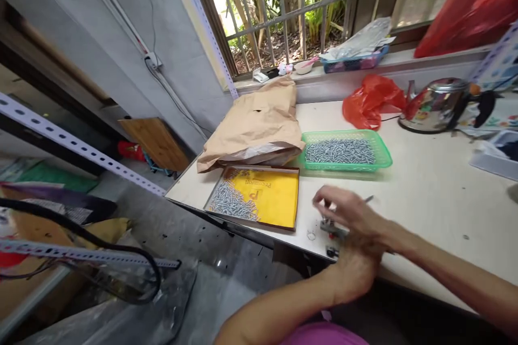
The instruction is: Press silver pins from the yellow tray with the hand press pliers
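Observation:
My right hand (348, 213) hovers over the near edge of the pale table (437, 210), fingers curled in a pinch around a thin metal screw whose tip pokes out to the right. Under it sits a small metal fixture (332, 229) with a red part. My left hand (354, 272) comes up from below the table edge, its fingers hidden behind the right hand, close to that fixture. A small metal washer (311, 235) lies just left of the fixture.
A yellow-lined box lid (279, 197) holds a pile of screws (230, 202). Behind it are a green basket (384, 153) of screws, a brown paper bag (259, 118), a red plastic bag (370, 102) and a steel kettle (435, 105). Perforated metal rails (81, 145) stand left.

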`<action>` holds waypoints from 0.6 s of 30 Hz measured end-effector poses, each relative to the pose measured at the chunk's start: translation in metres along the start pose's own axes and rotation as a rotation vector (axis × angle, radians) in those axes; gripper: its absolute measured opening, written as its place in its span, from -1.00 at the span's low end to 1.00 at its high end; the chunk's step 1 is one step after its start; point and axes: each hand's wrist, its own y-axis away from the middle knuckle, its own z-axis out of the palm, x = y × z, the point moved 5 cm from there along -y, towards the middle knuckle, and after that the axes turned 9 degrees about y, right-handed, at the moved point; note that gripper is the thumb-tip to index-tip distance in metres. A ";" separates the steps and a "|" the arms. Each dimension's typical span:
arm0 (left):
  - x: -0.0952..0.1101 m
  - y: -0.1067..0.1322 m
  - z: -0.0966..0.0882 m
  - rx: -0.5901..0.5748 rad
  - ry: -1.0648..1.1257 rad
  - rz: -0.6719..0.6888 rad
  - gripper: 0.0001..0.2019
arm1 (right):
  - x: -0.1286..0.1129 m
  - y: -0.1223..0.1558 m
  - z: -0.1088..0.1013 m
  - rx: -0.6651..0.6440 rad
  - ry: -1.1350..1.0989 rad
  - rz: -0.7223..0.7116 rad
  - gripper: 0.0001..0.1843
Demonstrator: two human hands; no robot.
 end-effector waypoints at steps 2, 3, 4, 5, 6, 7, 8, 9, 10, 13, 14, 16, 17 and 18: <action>0.012 -0.009 -0.011 0.018 -0.032 0.086 -0.66 | 0.017 -0.016 -0.043 0.251 0.025 0.100 -0.84; 0.018 -0.010 -0.017 0.029 -0.053 0.106 -0.68 | 0.031 -0.024 -0.064 0.380 0.079 0.166 -0.86; 0.023 -0.010 -0.025 0.049 -0.074 0.112 -0.69 | 0.047 -0.031 -0.080 0.480 0.131 0.225 -0.88; 0.026 -0.008 -0.035 0.081 -0.094 0.115 -0.69 | 0.067 -0.037 -0.092 0.549 0.189 0.277 -0.87; 0.027 -0.003 -0.048 0.118 -0.112 0.125 -0.70 | 0.087 -0.043 -0.099 0.571 0.252 0.305 -0.86; 0.024 0.004 -0.064 0.162 -0.133 0.121 -0.71 | 0.107 -0.049 -0.100 0.526 0.315 0.317 -0.86; 0.017 0.013 -0.084 0.210 -0.162 0.095 -0.72 | 0.128 -0.053 -0.095 0.433 0.371 0.329 -0.84; 0.003 0.022 -0.107 0.256 -0.200 0.029 -0.75 | 0.146 -0.054 -0.089 0.362 0.434 0.354 -0.76; -0.017 0.033 -0.135 0.313 -0.247 -0.106 -0.76 | 0.159 -0.051 -0.082 0.329 0.479 0.370 -0.67; -0.089 0.068 -0.221 0.373 -0.433 -0.487 -0.73 | 0.165 -0.027 -0.060 0.312 0.448 0.306 -0.56; -0.112 0.079 -0.248 0.381 -0.505 -0.586 -0.74 | 0.157 -0.016 -0.053 0.319 0.415 0.274 -0.55; -0.150 0.096 -0.288 0.359 -0.629 -0.713 -0.72 | 0.134 0.010 -0.040 0.308 0.355 0.226 -0.50; -0.165 0.101 -0.299 0.303 -0.671 -0.740 -0.70 | 0.123 0.025 -0.034 0.295 0.341 0.228 -0.48; -0.178 0.105 -0.306 0.231 -0.698 -0.750 -0.69 | 0.113 0.040 -0.028 0.281 0.335 0.249 -0.46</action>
